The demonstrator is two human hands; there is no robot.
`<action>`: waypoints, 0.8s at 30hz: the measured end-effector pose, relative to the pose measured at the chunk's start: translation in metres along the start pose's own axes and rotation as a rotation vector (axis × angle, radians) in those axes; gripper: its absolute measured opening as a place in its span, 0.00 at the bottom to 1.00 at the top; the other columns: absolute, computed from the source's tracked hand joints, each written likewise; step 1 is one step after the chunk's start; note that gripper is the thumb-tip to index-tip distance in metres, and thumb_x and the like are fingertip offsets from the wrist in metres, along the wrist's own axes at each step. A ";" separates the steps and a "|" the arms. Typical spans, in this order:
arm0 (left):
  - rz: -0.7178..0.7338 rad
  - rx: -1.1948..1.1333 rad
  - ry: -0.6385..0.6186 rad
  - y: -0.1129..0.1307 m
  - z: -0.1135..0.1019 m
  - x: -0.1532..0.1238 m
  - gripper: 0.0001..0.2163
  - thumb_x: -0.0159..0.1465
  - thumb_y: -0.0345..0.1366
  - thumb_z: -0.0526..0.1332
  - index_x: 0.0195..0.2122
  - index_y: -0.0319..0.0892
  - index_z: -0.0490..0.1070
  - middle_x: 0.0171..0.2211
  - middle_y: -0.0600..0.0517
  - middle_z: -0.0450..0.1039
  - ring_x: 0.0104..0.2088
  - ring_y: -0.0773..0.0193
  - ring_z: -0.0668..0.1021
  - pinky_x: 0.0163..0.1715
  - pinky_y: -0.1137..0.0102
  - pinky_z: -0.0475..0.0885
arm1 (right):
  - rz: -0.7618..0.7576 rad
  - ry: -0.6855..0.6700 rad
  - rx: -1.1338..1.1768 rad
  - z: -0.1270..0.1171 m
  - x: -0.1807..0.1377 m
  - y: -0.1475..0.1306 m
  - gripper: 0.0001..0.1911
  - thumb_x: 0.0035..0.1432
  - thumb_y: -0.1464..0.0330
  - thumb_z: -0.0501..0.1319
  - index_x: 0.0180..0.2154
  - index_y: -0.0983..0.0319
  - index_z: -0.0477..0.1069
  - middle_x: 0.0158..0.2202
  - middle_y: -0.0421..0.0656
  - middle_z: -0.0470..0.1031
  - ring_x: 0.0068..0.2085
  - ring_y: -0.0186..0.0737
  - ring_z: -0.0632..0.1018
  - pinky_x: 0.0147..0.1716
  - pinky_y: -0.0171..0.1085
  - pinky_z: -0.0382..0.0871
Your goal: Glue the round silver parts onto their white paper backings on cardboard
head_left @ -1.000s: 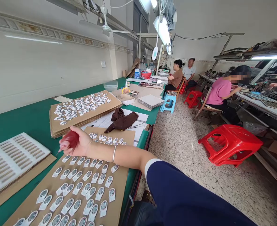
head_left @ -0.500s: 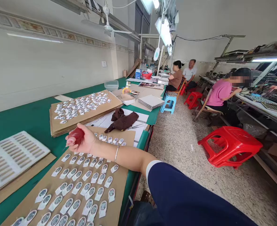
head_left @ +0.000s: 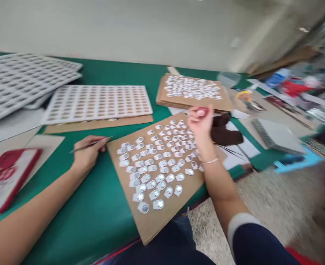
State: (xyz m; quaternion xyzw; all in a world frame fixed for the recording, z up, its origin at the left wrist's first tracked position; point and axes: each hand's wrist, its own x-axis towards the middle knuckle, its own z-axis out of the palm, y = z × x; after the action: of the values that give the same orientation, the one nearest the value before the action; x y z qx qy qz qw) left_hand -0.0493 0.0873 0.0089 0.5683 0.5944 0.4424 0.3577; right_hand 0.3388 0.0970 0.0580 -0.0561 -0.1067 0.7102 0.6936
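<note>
My left hand (head_left: 86,152) is closed on slim metal tweezers (head_left: 85,146), beside the left edge of a brown cardboard sheet (head_left: 154,228). Rows of small white tabs with round silvery emblems (head_left: 159,178) cover much of that sheet. Over its far right corner, my right hand (head_left: 199,123) is raised with the fingers wrapped round a dark red, rounded bulb (head_left: 202,112) with a paler pink end. Just right of this hand lies a dark brown cloth (head_left: 226,135) on white paper (head_left: 249,149).
A cardboard stack (head_left: 162,94) bearing more white tabs stands behind. White slotted trays (head_left: 101,103) lie at the left, near a red-and-white phone case (head_left: 10,176). Rightward are a clear plastic box (head_left: 229,79), a grey-white flat stack (head_left: 281,136) and a blue stool (head_left: 303,162).
My view has swung left and down to the table. My left hand with the tweezers has come into view. My right hand still holds the red bulb, and the co-workers have left the view.
</note>
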 end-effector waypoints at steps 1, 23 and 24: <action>-0.027 -0.020 0.017 -0.012 -0.003 0.002 0.11 0.52 0.39 0.65 0.32 0.37 0.72 0.18 0.56 0.66 0.19 0.70 0.68 0.19 0.75 0.61 | -0.005 0.009 0.024 -0.006 0.002 -0.008 0.21 0.52 0.51 0.55 0.24 0.62 0.62 0.24 0.40 0.64 0.19 0.24 0.61 0.13 0.23 0.54; -0.058 -0.115 0.033 -0.029 -0.002 0.017 0.14 0.46 0.40 0.69 0.33 0.39 0.75 0.17 0.56 0.69 0.19 0.70 0.68 0.18 0.76 0.60 | -0.306 0.256 -0.159 -0.071 -0.002 -0.081 0.24 0.58 0.51 0.47 0.21 0.62 0.59 0.17 0.35 0.63 0.16 0.26 0.64 0.13 0.24 0.59; -0.055 -0.096 0.041 -0.029 -0.002 0.018 0.15 0.46 0.40 0.70 0.33 0.39 0.75 0.17 0.55 0.69 0.19 0.70 0.68 0.16 0.77 0.58 | -0.338 0.262 -0.163 -0.073 -0.002 -0.085 0.23 0.58 0.51 0.47 0.21 0.62 0.59 0.16 0.35 0.63 0.16 0.25 0.64 0.13 0.24 0.60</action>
State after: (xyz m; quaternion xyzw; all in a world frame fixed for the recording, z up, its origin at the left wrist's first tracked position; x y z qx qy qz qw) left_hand -0.0630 0.1064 -0.0158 0.5246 0.5951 0.4719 0.3847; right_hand 0.4378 0.1017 0.0067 -0.1851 -0.0805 0.5596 0.8038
